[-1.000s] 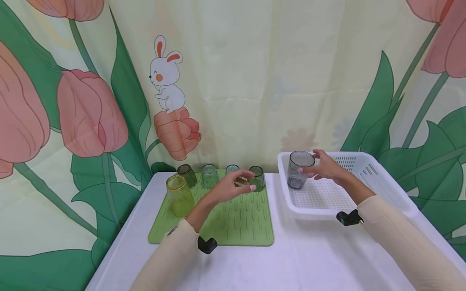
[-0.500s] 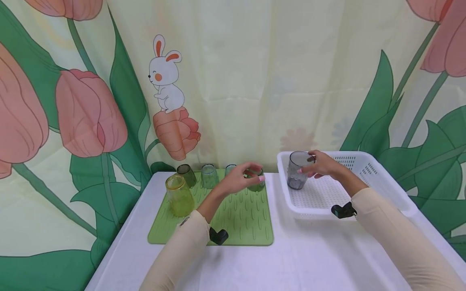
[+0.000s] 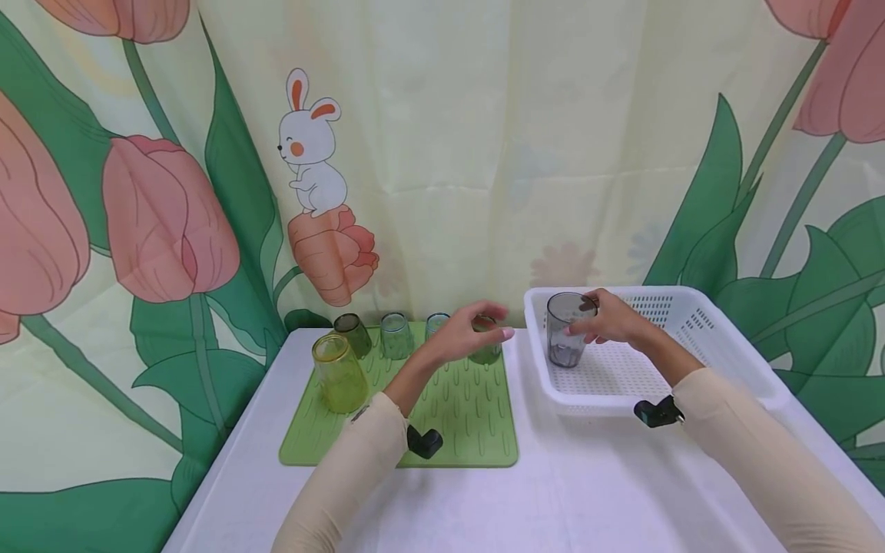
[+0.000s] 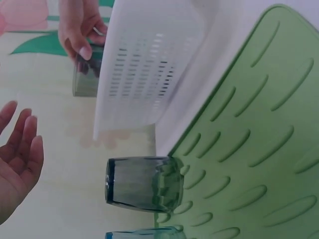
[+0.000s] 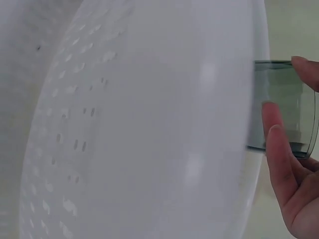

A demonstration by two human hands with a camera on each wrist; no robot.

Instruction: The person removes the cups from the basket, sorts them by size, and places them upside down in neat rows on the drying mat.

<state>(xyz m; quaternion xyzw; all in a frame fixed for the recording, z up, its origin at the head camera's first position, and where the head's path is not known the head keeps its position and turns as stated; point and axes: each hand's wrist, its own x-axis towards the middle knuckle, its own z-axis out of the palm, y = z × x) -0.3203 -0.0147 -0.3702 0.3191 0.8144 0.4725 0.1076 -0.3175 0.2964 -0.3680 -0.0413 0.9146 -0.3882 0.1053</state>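
Note:
My right hand grips a grey drinking glass by its rim side, fingers and thumb round it, at the left end of a white basket. In the right wrist view the glass shows between thumb and fingers, past the basket wall. My left hand hovers over the green mat, holding nothing, fingers loosely bent. Just behind it stands a dark green glass, partly hidden; the left wrist view shows that glass apart from the hand.
Along the mat's back edge stand a dark brownish glass, a pale green glass and a bluish glass. A taller yellow glass stands at the mat's left. A tulip-printed curtain hangs behind the white table.
My left hand has moved right, from the bluish glass to in front of the dark green one. The grey glass in my right hand has sunk slightly within the basket.

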